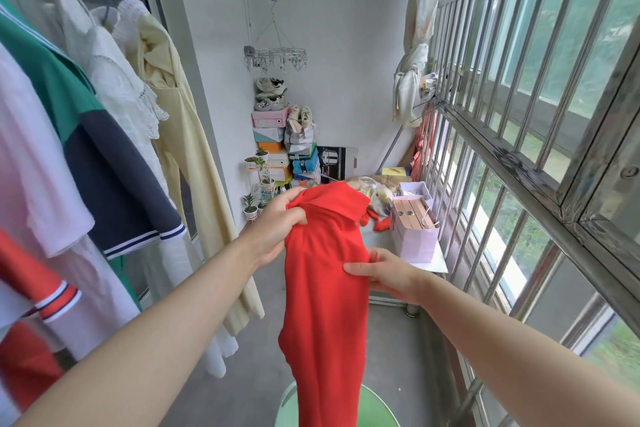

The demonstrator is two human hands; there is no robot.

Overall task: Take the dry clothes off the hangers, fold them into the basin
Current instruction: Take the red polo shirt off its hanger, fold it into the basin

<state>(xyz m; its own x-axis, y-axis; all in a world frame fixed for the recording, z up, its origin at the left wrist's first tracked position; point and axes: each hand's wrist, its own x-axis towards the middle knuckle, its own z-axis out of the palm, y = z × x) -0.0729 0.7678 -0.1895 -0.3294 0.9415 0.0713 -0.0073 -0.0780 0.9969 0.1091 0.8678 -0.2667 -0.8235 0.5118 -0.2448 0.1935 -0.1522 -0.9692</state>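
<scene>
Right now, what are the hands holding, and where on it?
A red garment. The left hand grips its bunched top; the right hand pinches its right edge, lower down.

Bare forearms (173, 322), left hand (277, 229), right hand (384, 274)

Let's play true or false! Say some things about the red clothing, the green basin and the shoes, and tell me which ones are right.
1. Both the left hand and the right hand hold the red garment. True.
2. The red garment lies folded in the basin. False: it hangs unfolded from the hands, above the basin.
3. The basin is blue. False: it is green.
4. Other clothes hang on the left. True.
5. Shoes sit on top of the stacked boxes. True.
</scene>
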